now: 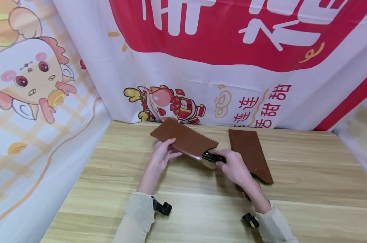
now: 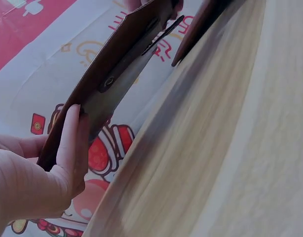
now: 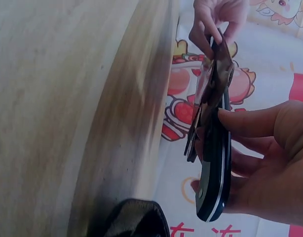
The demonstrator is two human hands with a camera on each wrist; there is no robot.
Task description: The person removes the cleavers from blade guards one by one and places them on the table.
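A cleaver in a brown leather sheath [image 1: 185, 138] is held tilted above the table, its black riveted handle [image 1: 212, 156] sticking out at the right end. My left hand [image 1: 160, 157] grips the sheath by its lower left edge, thumb on one face and fingers on the other. The right hand [image 1: 235, 167] holds the handle between thumb and fingers, as the right wrist view shows. A loose strap flap [image 1: 209, 164] hangs under the handle, and a metal snap [image 2: 109, 81] shows on the sheath's underside. The blade itself is hidden by the leather.
A second brown sheath [image 1: 247, 148] lies on the wooden table [image 1: 116, 202] at right, its lower end partly behind my right forearm. Printed cloth [image 1: 214, 77] hangs along the table's back edge. Black mounts [image 1: 163, 206] sit at both wrists.
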